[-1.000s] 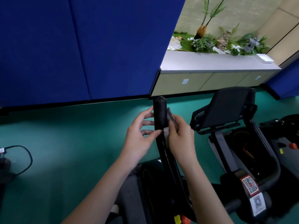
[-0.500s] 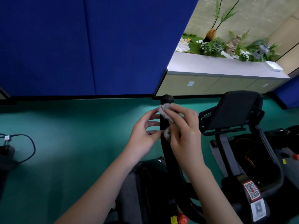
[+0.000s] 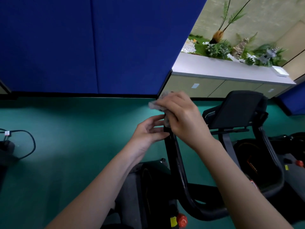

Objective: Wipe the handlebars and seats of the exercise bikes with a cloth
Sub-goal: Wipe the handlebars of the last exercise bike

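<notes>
A black handlebar [image 3: 173, 152] of the exercise bike rises upright in the middle of the view. My right hand [image 3: 183, 118] covers its top end and presses a small grey cloth [image 3: 156, 104] over it. The cloth sticks out to the left of my fingers. My left hand [image 3: 148, 131] grips the bar just below, fingers curled against its left side. The bar's tip is hidden under the cloth and hand. A second bike's black padded seat [image 3: 237, 108] stands to the right.
A blue partition wall [image 3: 90, 43] stands behind. A long low cabinet [image 3: 222, 83] with plants on top runs at the right. Green floor [image 3: 66, 138] spreads to the left, with a black cable [image 3: 31, 142] at the far left. A red knob [image 3: 181, 220] sits low on the bike.
My right hand has moved up with the cloth from the side of the bar onto its top end. My left hand stays on the bar below.
</notes>
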A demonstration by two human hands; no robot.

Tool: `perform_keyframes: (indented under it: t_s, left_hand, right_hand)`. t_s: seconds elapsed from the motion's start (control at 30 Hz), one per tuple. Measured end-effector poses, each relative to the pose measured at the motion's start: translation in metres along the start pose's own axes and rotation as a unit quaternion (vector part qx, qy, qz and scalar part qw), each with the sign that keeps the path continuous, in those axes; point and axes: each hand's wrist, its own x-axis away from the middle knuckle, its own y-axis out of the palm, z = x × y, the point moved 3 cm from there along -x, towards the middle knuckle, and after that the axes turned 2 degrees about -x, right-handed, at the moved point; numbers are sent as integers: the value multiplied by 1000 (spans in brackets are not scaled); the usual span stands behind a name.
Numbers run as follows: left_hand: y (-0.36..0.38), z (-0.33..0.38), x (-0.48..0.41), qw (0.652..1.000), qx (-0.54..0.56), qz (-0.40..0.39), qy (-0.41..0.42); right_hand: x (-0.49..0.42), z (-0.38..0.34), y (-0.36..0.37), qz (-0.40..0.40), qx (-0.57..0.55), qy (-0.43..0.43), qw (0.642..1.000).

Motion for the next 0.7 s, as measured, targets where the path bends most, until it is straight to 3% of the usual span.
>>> perform_keyframes:
  t_s: [0.1, 0.27, 0.37, 0.47, 0.57, 0.7]
  left_hand:
    - [0, -2, 3, 998, 54, -13, -10]
    - [-4, -12, 8, 996, 66, -16, -56]
    - [-7, -15, 11, 993, 95, -14, -74]
    - [-10, -16, 14, 989, 115, -8, -91]
    - [-10, -16, 17, 989, 112, -13, -101]
    - [-9, -9, 18, 993, 69, -14, -97]
  right_hand:
    - [18, -1, 0, -77, -39, 4, 996]
    - [4, -5, -1, -106, -42, 6, 993]
    - [8, -9, 4, -185, -2, -30, 982]
    - [28, -9, 5, -239, -43, -39, 969]
    - [44, -5, -2, -145, -111, 19, 983]
    - [68, -13, 5, -16, -93, 76, 993]
